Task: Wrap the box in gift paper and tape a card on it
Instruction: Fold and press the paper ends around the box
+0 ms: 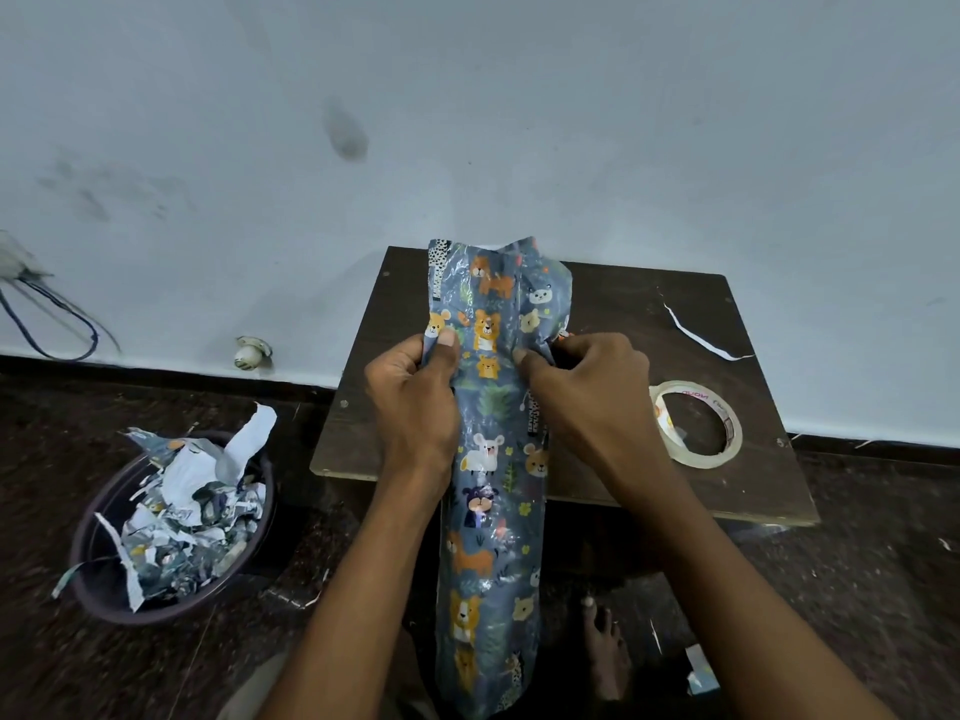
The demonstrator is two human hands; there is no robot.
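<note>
A pale blue-white wall [467,122] fills the upper half of my view, smudged with dark marks. Below it lies a dark speckled floor [857,589]. A small dark brown worktop [649,314] stands against the wall in front of me.

I hold a long piece of gift paper [488,511], blue-grey and printed with cartoon animals, so it runs from the far part of the worktop back toward my body, hanging past the near edge. Whether a box is inside it I cannot tell.

My left hand [410,402] has a closed grip on the paper's left edge, thumb pressed on top. My right hand [587,387] has a closed grip pinching the right edge, fingers curled over a fold.

On the floor to my left sits a dark round basin [98,589] heaped with torn scraps [192,511] of the same paper. A roll of clear tape [696,423] lies flat on the worktop just right of my right hand. A thin white paper strip [701,337] lies beyond it. My bare foot [605,652] rests on the floor below.
</note>
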